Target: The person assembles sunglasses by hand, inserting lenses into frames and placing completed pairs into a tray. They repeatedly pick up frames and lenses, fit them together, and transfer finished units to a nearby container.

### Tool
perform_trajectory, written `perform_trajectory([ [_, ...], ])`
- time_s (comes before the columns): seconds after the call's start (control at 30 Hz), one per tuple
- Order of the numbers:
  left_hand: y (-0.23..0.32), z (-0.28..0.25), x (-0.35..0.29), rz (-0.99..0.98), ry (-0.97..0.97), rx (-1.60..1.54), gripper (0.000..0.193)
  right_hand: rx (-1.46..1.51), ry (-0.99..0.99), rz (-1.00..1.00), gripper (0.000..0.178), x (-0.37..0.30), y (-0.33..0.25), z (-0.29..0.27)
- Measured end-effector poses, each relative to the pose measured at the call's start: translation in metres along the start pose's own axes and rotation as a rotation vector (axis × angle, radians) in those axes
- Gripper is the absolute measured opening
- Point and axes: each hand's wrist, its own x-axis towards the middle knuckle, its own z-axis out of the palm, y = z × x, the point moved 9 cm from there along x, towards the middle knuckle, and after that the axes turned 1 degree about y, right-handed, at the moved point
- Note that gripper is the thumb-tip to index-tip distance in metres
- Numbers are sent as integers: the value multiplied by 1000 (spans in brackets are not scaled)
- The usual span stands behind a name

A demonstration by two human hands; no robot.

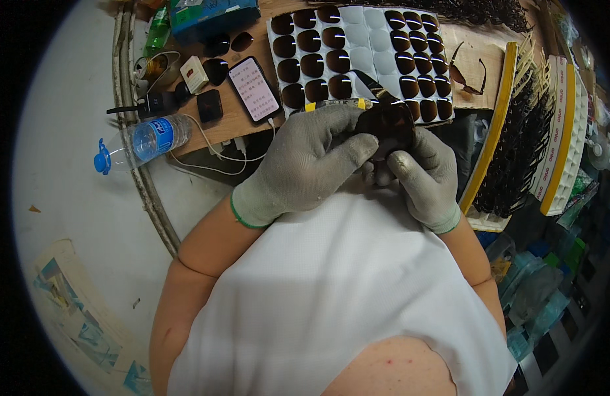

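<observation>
Both my hands wear grey knit gloves with dark, worn fingertips. Between them, in front of my chest, is a pair of dark sunglasses (392, 125), with one temple pointing up and to the left. My left hand (308, 158) is closed on its left side, thumb pressed toward the dark front. My right hand (425, 177) pinches the lower right part with a bent thumb. Fingers hide much of the frame. Just beyond, a white tray (369, 51) holds rows of dark brown lenses (311, 65), with some bare slots in its middle columns.
A lit phone (254, 90) with a cable lies left of the tray, near loose dark lenses (216, 71) and a small white box (194, 74). A water bottle (153, 138) is farther left. Another pair of glasses (468, 74) and a rack of dark frames (519, 145) are at right.
</observation>
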Motion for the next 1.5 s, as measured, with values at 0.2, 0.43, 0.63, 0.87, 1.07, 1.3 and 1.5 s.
perform_trajectory([
  [0.2, -3, -1, 5, -119, -12, -135, 23, -174, 7, -131, 25, -7, -23, -1],
  [0.43, 25, 2, 9, 214, 88, 150, 33, -34, 212, -289, 21, 6, -46, -2],
  [0.63, 15, -6, 24, 47, 32, 77, 27, -150, 266, -333, 22, 12, -41, -2],
  [0.87, 20, 4, 17, 72, 6, -10, 22, -353, 230, -493, 22, -1, -54, -1],
  [1.07, 37, 0, 19, 459, -156, 320, 33, -146, -175, -154, 30, 11, -33, -3],
  [1.3, 29, 32, 61, 517, -96, 715, 28, -257, -132, -140, 36, 31, -21, -49],
  [1.5, 24, 73, 124, 521, -114, 850, 30, -329, -127, -80, 30, 55, -18, -120],
])
